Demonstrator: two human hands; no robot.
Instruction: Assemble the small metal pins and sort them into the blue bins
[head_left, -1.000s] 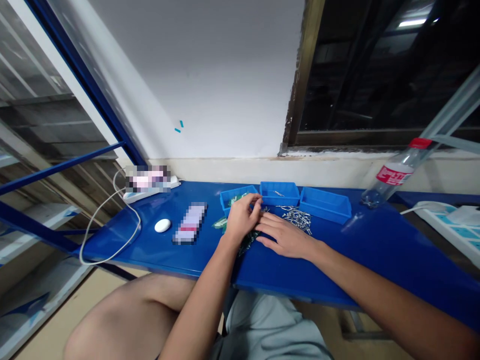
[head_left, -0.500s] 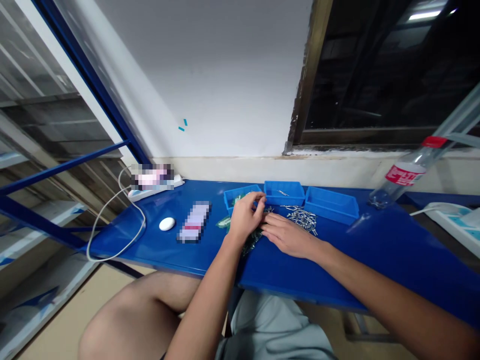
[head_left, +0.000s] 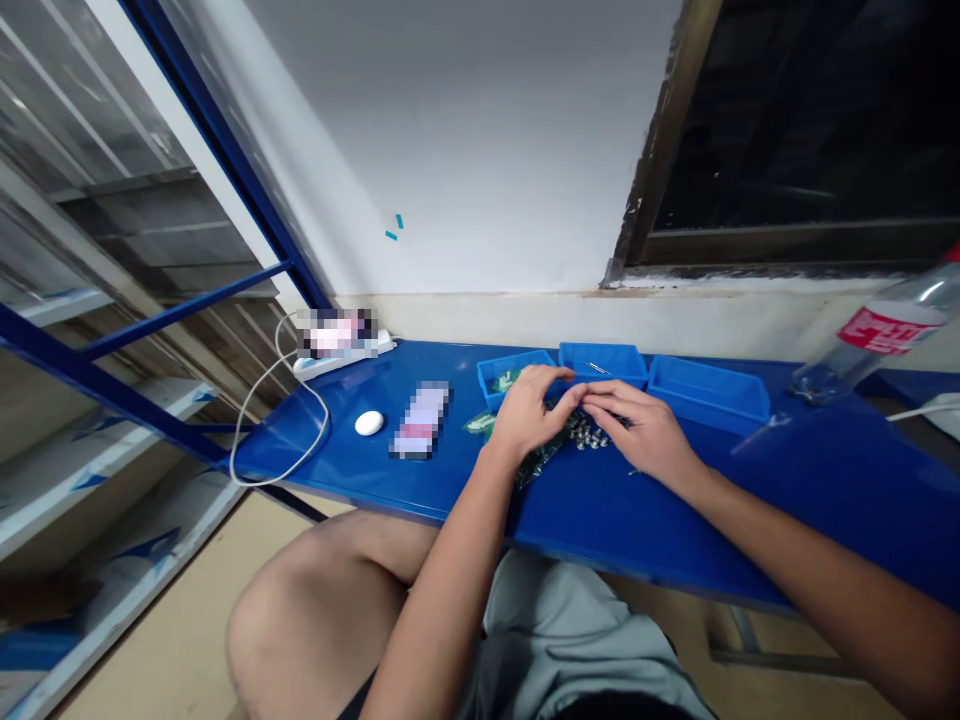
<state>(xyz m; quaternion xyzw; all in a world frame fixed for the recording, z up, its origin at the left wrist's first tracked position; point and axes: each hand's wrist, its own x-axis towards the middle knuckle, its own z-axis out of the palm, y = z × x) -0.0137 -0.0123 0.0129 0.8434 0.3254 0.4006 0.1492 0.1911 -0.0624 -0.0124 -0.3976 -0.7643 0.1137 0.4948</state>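
A green packet [head_left: 478, 424] lies just left of the left hand [head_left: 531, 412], whose thumb and fingers bend in toward the right. Shiny metal pieces [head_left: 589, 434] lie on the table between the hands, just on the wearer's side of the fingertips. There the right hand [head_left: 651, 432] closely meets the left; whether either pinches anything, I cannot tell.

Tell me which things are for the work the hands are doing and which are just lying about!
Probably for the work:
small metal pieces by the left hand and right hand
green packet
three blue trays

Probably just lying about:
white round thing
blurred-out rectangle
bottle with a red label
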